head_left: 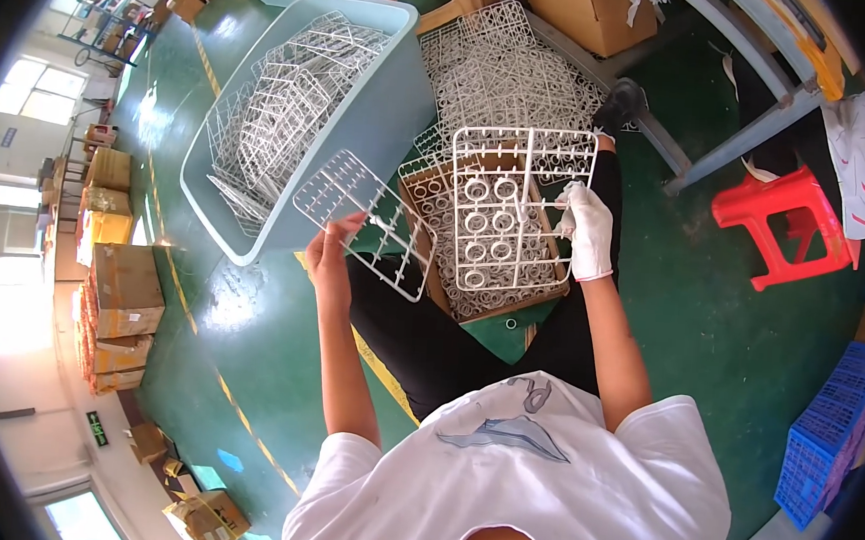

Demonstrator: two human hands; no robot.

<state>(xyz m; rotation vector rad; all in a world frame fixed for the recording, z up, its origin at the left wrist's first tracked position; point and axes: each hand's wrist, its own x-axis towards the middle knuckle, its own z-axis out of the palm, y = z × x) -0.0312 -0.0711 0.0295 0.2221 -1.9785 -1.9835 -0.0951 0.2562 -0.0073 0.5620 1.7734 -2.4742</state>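
My bare left hand grips a white plastic moulding frame whose cells are empty, holding it tilted near the light blue tub. My right hand, in a white glove, holds a second white frame that still carries ring-shaped parts. That frame hangs over a cardboard box filled with loose white rings, which rests by my knees.
The light blue tub holds several empty white frames. A stack of full frames lies on the green floor behind the box. A red stool stands to the right, a blue crate at lower right, and cardboard boxes on the left.
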